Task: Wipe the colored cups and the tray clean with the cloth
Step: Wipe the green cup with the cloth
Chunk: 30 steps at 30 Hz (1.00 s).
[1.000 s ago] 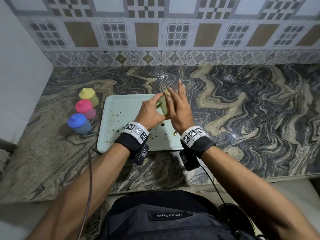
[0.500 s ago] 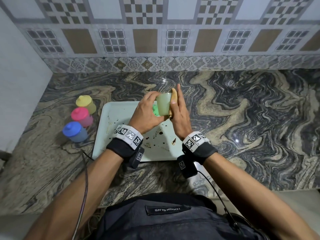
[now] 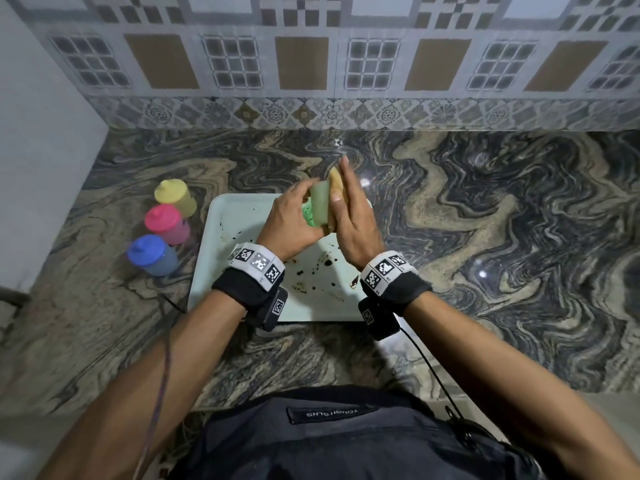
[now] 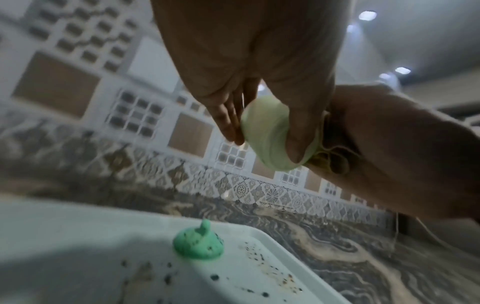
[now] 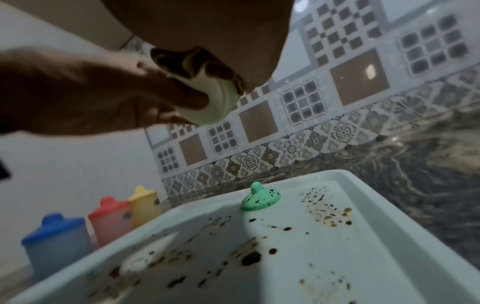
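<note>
My left hand [image 3: 294, 216] grips a pale green cup [image 3: 319, 206] on its side above the tray [image 3: 235, 216]. My right hand [image 3: 348, 206] presses a yellowish cloth [image 3: 335, 180] against the cup's end, fingers straight and thumb pinching the cloth. The left wrist view shows the cup [image 4: 267, 131] between thumb and fingers, with the cloth [image 4: 335, 158] bunched in the other palm. The cup's green spouted lid [image 5: 261, 198] lies speckled on the stained white tray [image 5: 363, 205]. Yellow [image 3: 175, 197], pink [image 3: 166, 223] and blue [image 3: 152, 254] lidded cups stand left of the tray.
Dark spots and smears cover the tray floor [image 4: 78, 236]. The marble counter [image 3: 502, 220] stretches to the right of the tray. A tiled wall [image 3: 311, 64] closes the back and a plain wall the left. Wrist camera cables hang at the counter's front edge.
Both hands have risen a little above the tray, and the cup's side has come into sight between them. The right hand stays pressed against it with the cloth.
</note>
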{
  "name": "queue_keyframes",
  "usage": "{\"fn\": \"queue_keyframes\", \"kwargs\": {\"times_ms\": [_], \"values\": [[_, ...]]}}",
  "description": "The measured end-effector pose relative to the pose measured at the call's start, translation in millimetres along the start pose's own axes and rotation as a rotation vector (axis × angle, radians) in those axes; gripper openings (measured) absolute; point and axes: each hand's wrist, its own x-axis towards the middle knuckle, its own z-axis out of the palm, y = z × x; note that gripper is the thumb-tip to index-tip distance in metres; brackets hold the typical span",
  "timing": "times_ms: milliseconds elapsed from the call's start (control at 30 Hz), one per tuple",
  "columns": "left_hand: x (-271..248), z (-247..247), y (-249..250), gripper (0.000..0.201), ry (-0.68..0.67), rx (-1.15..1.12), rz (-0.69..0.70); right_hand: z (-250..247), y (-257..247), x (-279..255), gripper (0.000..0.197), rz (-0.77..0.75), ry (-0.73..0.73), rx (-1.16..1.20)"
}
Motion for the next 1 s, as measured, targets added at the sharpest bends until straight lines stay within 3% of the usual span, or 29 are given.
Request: {"fn": "queue_keyframes", "kwargs": {"times_ms": [100, 233, 300, 400, 500, 767, 933, 1000], "values": [[4, -1, 2, 0.072, 0.019, 0.044, 0.135, 5, 7, 0, 0.049, -0.022, 0.001, -0.039], [-1, 3, -1, 0.079, -0.006, -0.190, -0.056, 3, 0, 5, 0.053, 0.216, 0.062, 0.337], [0, 4, -4, 0.079, 0.001, -0.167, -0.061, 0, -4, 7, 0.053, 0.232, 0.066, 0.329], [5, 1, -1, 0.082, 0.018, 0.080, 0.064, 0, -1, 5, 0.050, 0.090, 0.038, 0.118], [6, -2, 10, 0.076, 0.026, 0.158, 0.142, -1, 2, 5, 0.052, -0.087, 0.037, -0.078], [-3, -4, 7, 0.078, 0.003, -0.163, 0.078, -13, 6, 3, 0.052, -0.380, 0.019, -0.251], [-3, -1, 4, 0.082, 0.008, -0.295, 0.016, -12, 1, 5, 0.053, -0.268, 0.045, -0.165], [-2, -1, 8, 0.079, 0.012, -0.213, 0.017, -12, -3, 6, 0.053, -0.280, 0.016, -0.149]]}}
